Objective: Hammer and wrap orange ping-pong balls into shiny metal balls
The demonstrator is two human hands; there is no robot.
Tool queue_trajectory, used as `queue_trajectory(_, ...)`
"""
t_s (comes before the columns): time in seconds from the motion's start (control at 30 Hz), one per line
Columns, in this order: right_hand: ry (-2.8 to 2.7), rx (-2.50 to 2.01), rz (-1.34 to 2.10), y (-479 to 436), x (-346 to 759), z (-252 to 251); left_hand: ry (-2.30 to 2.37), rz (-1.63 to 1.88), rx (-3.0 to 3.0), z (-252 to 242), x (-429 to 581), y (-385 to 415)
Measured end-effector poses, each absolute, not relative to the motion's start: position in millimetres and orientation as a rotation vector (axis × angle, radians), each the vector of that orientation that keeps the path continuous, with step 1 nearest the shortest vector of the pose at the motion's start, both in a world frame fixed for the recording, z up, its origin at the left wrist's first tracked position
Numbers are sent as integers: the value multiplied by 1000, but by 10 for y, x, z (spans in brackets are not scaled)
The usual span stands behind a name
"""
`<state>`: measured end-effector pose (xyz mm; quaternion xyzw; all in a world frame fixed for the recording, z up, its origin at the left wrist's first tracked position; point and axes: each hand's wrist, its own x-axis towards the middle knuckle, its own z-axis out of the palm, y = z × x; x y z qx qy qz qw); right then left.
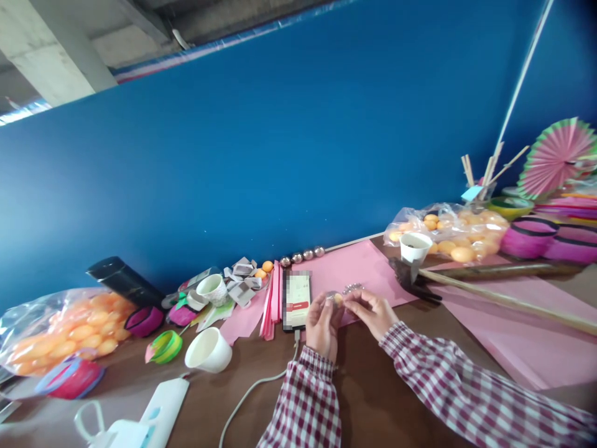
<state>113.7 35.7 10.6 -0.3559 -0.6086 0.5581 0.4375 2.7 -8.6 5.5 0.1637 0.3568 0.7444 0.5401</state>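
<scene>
My left hand (321, 328) is closed around a small orange ball (338, 299), with something shiny or clear at the fingertips that is too small to name. Close against its right side, my right hand (375, 312) is pinched, thumb and forefinger meeting at the ball; whatever they hold is hidden. Just behind the fingers lies a small heap of silvery bits (353, 288) on pink paper (357, 264). A phone (298, 298) with a lit screen lies flat to the left of my left hand, a white cable (254, 384) plugged into its near end.
Several metal balls (308, 255) line the blue wall (289, 143). Bags of orange balls (84, 333) stand left and right. A hammer (413, 277) and wooden handles lie at right, near a white cup (415, 246). Another cup (208, 350) and a power strip (161, 410) occupy the left.
</scene>
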Motion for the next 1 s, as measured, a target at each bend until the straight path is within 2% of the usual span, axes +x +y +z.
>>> queue_trajectory(0.13, -1567, -912, 1306, 369, 1150, 136, 858, 1759, 430, 45, 32, -79)
queue_trajectory(1.0, -1591, -950, 1346, 382, 1153, 129, 888, 1739, 466, 44, 50, -76)
